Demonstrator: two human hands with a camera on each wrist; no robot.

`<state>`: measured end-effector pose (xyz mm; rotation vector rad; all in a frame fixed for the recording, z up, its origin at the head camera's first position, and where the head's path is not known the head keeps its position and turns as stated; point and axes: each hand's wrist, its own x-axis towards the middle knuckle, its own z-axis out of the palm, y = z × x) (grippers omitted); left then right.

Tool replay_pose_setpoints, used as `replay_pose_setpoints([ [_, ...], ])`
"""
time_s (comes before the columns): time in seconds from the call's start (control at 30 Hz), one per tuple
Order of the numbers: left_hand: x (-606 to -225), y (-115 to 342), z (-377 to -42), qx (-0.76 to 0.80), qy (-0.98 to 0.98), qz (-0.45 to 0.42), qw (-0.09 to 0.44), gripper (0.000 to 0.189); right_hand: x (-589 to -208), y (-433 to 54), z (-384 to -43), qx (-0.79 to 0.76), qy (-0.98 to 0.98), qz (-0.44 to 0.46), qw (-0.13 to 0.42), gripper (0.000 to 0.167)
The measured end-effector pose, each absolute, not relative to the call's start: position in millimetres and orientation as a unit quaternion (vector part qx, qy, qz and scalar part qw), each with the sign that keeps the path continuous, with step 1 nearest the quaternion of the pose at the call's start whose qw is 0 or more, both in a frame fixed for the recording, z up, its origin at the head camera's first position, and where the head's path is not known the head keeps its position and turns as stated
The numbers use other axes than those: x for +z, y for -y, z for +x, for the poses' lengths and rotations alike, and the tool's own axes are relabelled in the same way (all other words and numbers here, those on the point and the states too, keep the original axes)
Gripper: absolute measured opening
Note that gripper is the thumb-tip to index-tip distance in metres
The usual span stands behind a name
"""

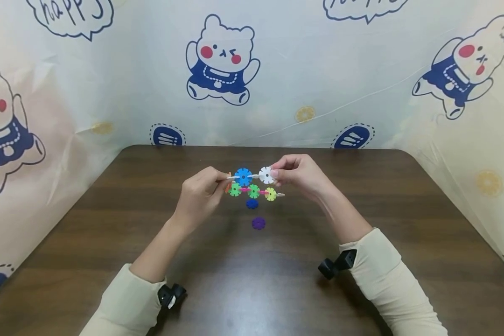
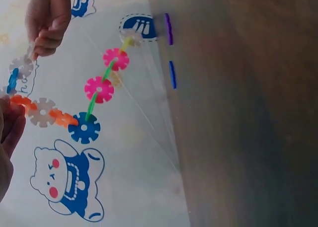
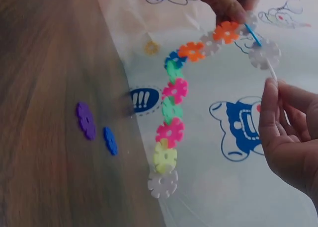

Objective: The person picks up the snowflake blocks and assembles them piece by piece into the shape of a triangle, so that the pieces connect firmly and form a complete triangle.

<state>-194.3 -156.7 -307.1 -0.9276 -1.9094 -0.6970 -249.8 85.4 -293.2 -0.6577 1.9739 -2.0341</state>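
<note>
A chain of interlocking snowflake discs [image 3: 171,110] hangs bent between my hands, with orange, white, blue, green, pink and yellow pieces linked at their slots. My left hand [image 1: 199,193] pinches it near an orange disc [image 3: 226,33], at the bend. My right hand [image 1: 304,175] holds a white snowflake disc [image 1: 266,175] at one end, between thumb and fingers. A blue disc [image 1: 243,177] sits between the two hands. The other end of the chain hangs free, finishing in a yellow disc [image 1: 270,194] and a white disc [image 3: 163,183].
Two loose snowflake discs lie on the brown table [image 1: 252,280]: a dark blue one [image 1: 252,203] and, nearer to me, a purple one [image 1: 258,223]. Behind the table's far edge hangs a pale curtain [image 1: 285,70] printed with bears.
</note>
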Motion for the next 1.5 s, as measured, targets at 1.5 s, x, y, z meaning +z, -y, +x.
replay_pose_setpoints([
  [1.5, -298, 177, -194, -0.326, 0.763, -0.235, 0.507, 0.012, -372, -32, -309, -0.306, -0.893, -0.291, 0.156, 0.030],
])
